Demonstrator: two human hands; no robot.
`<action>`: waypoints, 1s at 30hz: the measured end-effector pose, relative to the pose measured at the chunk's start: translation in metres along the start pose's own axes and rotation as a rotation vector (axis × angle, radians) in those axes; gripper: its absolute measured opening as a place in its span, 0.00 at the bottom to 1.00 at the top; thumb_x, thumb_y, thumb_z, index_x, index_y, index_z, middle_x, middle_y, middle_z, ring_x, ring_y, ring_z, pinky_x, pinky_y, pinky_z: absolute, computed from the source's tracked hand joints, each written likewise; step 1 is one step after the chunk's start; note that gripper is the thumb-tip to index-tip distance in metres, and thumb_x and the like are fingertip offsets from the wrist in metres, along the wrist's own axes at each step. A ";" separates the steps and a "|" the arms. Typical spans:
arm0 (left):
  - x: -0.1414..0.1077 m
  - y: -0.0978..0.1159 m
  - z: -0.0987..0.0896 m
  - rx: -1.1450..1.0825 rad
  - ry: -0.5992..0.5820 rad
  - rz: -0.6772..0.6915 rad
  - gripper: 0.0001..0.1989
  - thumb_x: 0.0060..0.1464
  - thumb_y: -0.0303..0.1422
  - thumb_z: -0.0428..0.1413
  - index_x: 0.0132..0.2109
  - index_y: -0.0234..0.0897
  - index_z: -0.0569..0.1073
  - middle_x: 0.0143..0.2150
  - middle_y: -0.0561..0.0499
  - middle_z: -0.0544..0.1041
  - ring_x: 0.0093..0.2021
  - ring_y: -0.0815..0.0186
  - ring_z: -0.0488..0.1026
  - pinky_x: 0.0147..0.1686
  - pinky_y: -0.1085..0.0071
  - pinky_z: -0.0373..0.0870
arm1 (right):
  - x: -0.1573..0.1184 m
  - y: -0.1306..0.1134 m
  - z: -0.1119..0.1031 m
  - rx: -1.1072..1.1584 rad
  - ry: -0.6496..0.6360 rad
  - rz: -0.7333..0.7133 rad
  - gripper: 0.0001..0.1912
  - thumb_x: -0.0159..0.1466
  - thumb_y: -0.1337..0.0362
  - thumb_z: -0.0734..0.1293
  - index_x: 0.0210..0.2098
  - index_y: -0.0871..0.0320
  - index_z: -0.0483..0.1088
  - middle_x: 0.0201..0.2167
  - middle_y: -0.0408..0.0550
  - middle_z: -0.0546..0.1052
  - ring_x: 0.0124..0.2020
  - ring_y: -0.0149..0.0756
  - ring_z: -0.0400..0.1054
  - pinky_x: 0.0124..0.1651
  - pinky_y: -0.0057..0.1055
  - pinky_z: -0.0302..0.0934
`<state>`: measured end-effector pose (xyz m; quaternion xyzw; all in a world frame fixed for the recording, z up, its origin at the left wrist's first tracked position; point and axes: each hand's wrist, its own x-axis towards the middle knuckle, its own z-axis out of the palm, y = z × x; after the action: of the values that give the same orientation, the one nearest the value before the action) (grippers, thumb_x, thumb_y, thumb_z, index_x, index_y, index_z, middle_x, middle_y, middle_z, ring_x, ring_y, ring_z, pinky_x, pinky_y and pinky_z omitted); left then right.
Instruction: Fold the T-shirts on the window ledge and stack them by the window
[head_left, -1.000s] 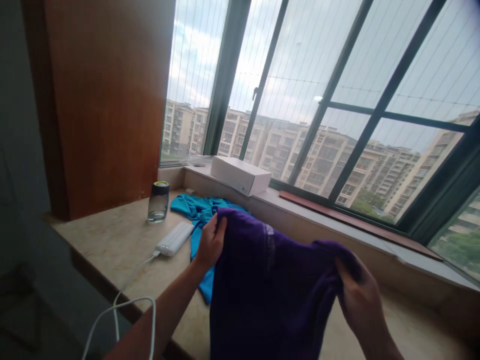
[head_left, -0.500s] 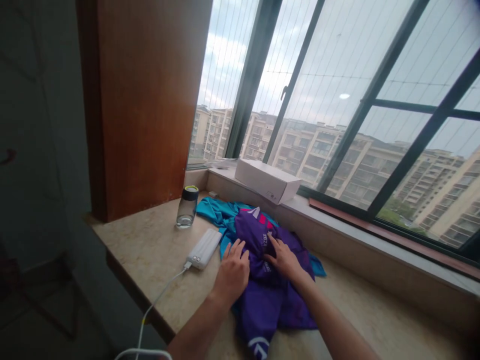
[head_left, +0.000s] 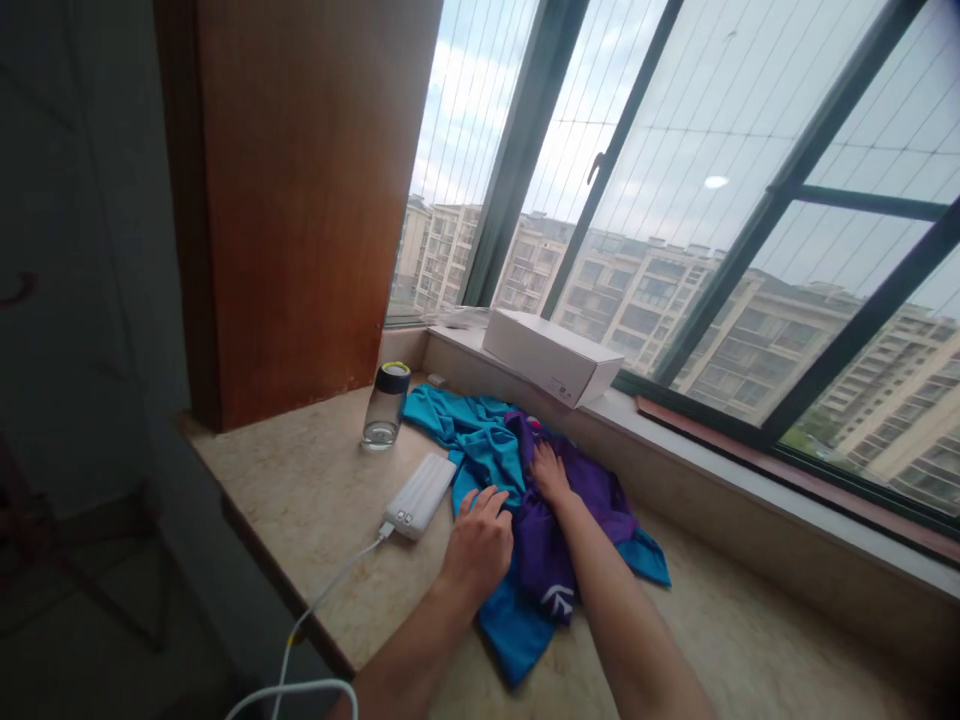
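Note:
A purple printed shirt lies crumpled over a turquoise garment on the stone counter. My right hand is closed on the purple shirt's upper folds, its fingertips partly hidden by the fabric. Over the turquoise cloth, close to the purple shirt's left edge, my left hand rests with its fingers bent and apart. Part of the turquoise garment sticks out below my left hand, and a corner shows at the right. A white arrow-like mark is visible on the purple shirt's lower end.
A white power bank with a white cable lies left of my left hand. Behind it stands a clear bottle with a dark lid. A white box sits on the window ledge. A brown wooden panel rises at the left.
The purple shirt has shifted to the right and bunched up, uncovering more of the turquoise garment. My right hand has moved farther away, and its fingers have drawn in on the cloth.

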<state>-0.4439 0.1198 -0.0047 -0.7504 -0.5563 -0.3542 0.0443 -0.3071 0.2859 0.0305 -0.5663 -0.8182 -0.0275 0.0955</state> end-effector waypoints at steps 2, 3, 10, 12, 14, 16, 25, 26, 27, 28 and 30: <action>0.001 -0.003 0.002 0.020 -0.032 0.003 0.13 0.62 0.23 0.52 0.44 0.34 0.81 0.60 0.40 0.78 0.64 0.51 0.70 0.66 0.47 0.62 | -0.003 -0.013 -0.009 0.018 -0.019 -0.037 0.28 0.71 0.65 0.60 0.70 0.59 0.61 0.67 0.66 0.66 0.68 0.57 0.59 0.65 0.57 0.55; 0.003 -0.005 0.002 0.032 -0.041 0.005 0.13 0.62 0.23 0.51 0.44 0.35 0.81 0.60 0.40 0.78 0.64 0.51 0.71 0.65 0.46 0.62 | -0.009 -0.018 -0.016 0.024 -0.014 -0.066 0.27 0.71 0.65 0.60 0.69 0.59 0.63 0.66 0.67 0.67 0.67 0.58 0.61 0.66 0.58 0.54; 0.017 -0.016 0.001 0.114 0.058 0.078 0.15 0.64 0.29 0.48 0.40 0.35 0.80 0.48 0.39 0.83 0.51 0.50 0.78 0.55 0.51 0.72 | -0.179 0.027 -0.032 0.175 0.189 -0.431 0.16 0.71 0.65 0.63 0.56 0.54 0.74 0.54 0.54 0.79 0.58 0.42 0.71 0.62 0.40 0.61; 0.022 -0.017 0.003 0.111 0.073 0.153 0.15 0.64 0.30 0.48 0.40 0.35 0.80 0.45 0.39 0.83 0.48 0.51 0.79 0.53 0.53 0.73 | -0.244 0.072 -0.026 0.227 0.279 -0.429 0.13 0.69 0.69 0.64 0.50 0.55 0.76 0.45 0.53 0.82 0.50 0.42 0.75 0.56 0.39 0.65; 0.028 -0.015 0.006 0.118 0.082 0.230 0.16 0.64 0.32 0.47 0.40 0.35 0.80 0.45 0.39 0.83 0.49 0.51 0.79 0.53 0.54 0.73 | -0.301 0.124 -0.025 0.263 0.367 -0.306 0.12 0.68 0.71 0.64 0.47 0.56 0.77 0.40 0.51 0.83 0.43 0.40 0.77 0.50 0.37 0.69; 0.036 -0.004 0.009 0.128 0.093 0.299 0.16 0.64 0.34 0.47 0.40 0.35 0.80 0.46 0.38 0.83 0.50 0.49 0.79 0.54 0.52 0.72 | -0.344 0.171 -0.030 0.283 0.452 -0.166 0.14 0.68 0.72 0.62 0.48 0.56 0.76 0.38 0.51 0.84 0.40 0.40 0.78 0.46 0.36 0.70; 0.074 0.155 0.073 -0.076 -0.050 0.667 0.17 0.65 0.35 0.48 0.39 0.36 0.81 0.44 0.41 0.84 0.48 0.53 0.80 0.53 0.56 0.75 | -0.364 0.256 -0.050 0.346 0.411 0.032 0.19 0.66 0.73 0.64 0.54 0.56 0.76 0.37 0.48 0.84 0.37 0.36 0.79 0.44 0.30 0.68; 0.074 0.170 0.085 -0.091 -0.064 0.700 0.17 0.65 0.35 0.48 0.39 0.36 0.81 0.43 0.41 0.84 0.47 0.54 0.81 0.51 0.56 0.76 | -0.363 0.259 -0.048 0.368 0.413 0.064 0.21 0.67 0.73 0.64 0.57 0.56 0.74 0.37 0.47 0.84 0.36 0.34 0.79 0.42 0.29 0.67; 0.073 0.181 0.097 -0.102 -0.071 0.736 0.17 0.65 0.35 0.48 0.38 0.36 0.81 0.42 0.42 0.84 0.46 0.54 0.81 0.50 0.56 0.76 | -0.362 0.261 -0.047 0.396 0.419 0.097 0.22 0.68 0.73 0.63 0.59 0.55 0.72 0.37 0.46 0.84 0.35 0.33 0.78 0.41 0.27 0.67; 0.071 0.189 0.107 -0.115 -0.071 0.770 0.17 0.65 0.34 0.48 0.38 0.36 0.81 0.42 0.42 0.84 0.45 0.53 0.81 0.49 0.56 0.77 | -0.363 0.264 -0.045 0.431 0.427 0.124 0.23 0.69 0.72 0.62 0.62 0.55 0.70 0.37 0.45 0.84 0.34 0.32 0.78 0.40 0.26 0.67; 0.068 0.195 0.123 -0.147 -0.060 0.829 0.16 0.65 0.34 0.49 0.39 0.36 0.81 0.41 0.43 0.84 0.44 0.53 0.82 0.48 0.56 0.77 | -0.368 0.271 -0.044 0.520 0.425 0.153 0.23 0.70 0.71 0.62 0.63 0.53 0.69 0.36 0.43 0.84 0.35 0.31 0.78 0.40 0.25 0.67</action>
<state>-0.2072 0.1575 0.0072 -0.9218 -0.1818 -0.3232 0.1133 0.0761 0.0372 -0.0124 -0.5643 -0.7149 0.0717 0.4067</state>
